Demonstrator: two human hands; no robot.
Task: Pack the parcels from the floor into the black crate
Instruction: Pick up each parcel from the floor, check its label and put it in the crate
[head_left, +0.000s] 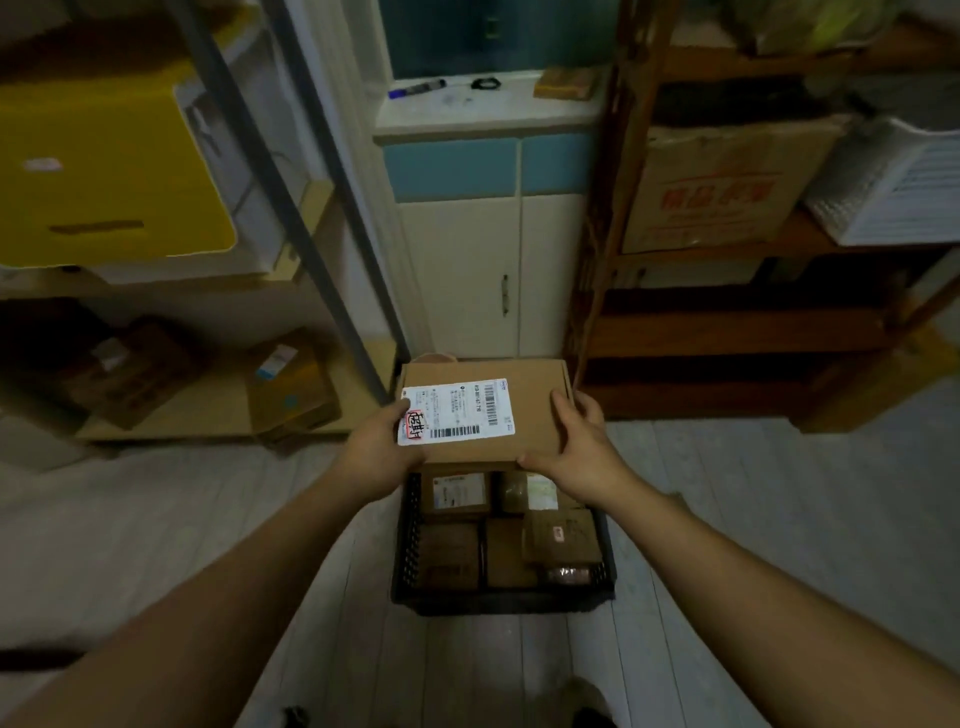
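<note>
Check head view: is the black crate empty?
No, the black crate holds several brown parcels, visible below the labelled box gripped by the left hand and right hand.

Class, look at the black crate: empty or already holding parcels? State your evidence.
Already holding parcels. Several brown parcels lie side by side inside the black crate, hiding its floor.

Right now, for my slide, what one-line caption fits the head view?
Left hand and right hand hold a flat labelled parcel over the black crate, which already holds smaller parcels.
</note>
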